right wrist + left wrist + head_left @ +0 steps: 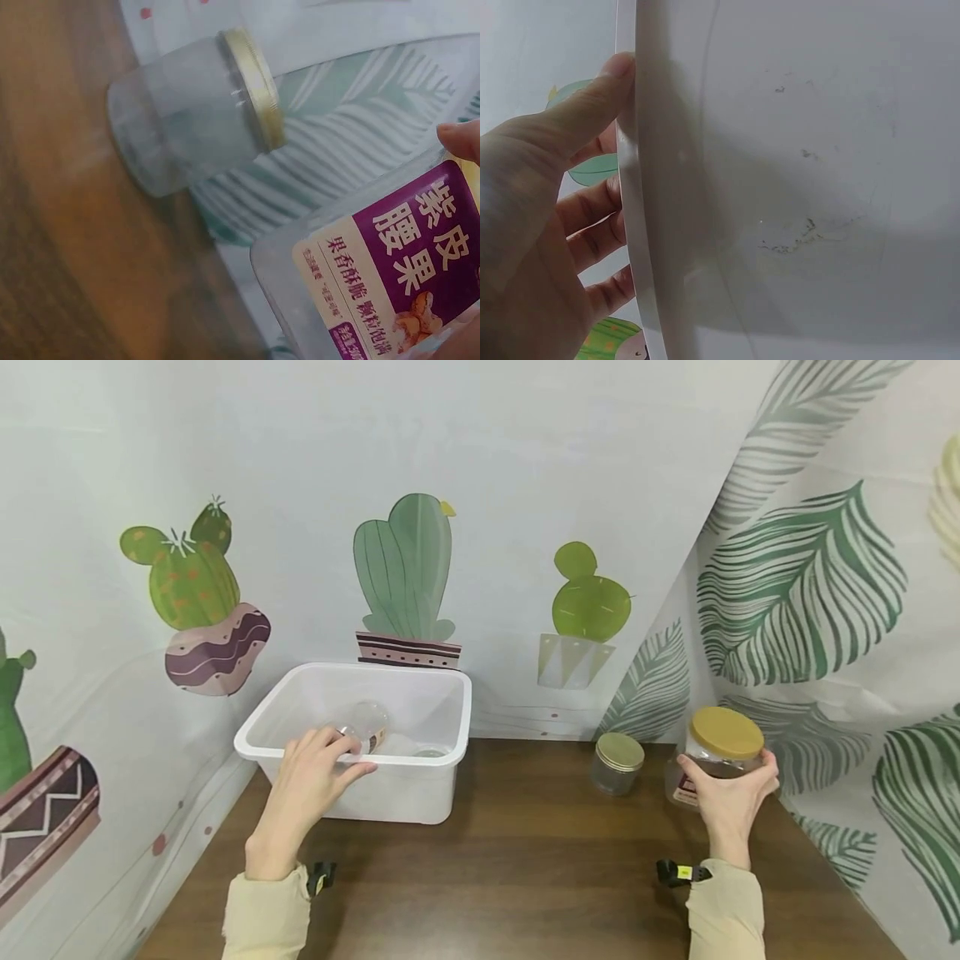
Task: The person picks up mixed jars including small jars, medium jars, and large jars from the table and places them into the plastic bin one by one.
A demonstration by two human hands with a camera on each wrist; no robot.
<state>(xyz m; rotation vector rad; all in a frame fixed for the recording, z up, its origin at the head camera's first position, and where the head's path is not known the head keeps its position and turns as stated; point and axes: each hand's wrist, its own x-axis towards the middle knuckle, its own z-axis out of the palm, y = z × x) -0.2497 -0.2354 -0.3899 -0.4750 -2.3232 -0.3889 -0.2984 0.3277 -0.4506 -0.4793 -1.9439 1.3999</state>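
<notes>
At the front rim of a white plastic bin [435,789], my left hand [306,781] grips the edge, with the thumb [607,82] on the rim's outer side and the fingers reaching over it. Their tips are hidden behind the rim in the left wrist view. Inside the bin, clear jars [370,720] lie close to these fingers. My right hand [731,802] holds a large clear cashew jar [315,240] with a yellow lid [726,732] and a purple label [412,232]. Thumb and fingers span its sides just below the lid.
A smaller clear jar [613,777] with a gold lid [255,90] stands upright left of the cashew jar, by the back edge of the brown wooden table [525,877]. Behind everything hangs a cloth [510,568] printed with cacti and leaves.
</notes>
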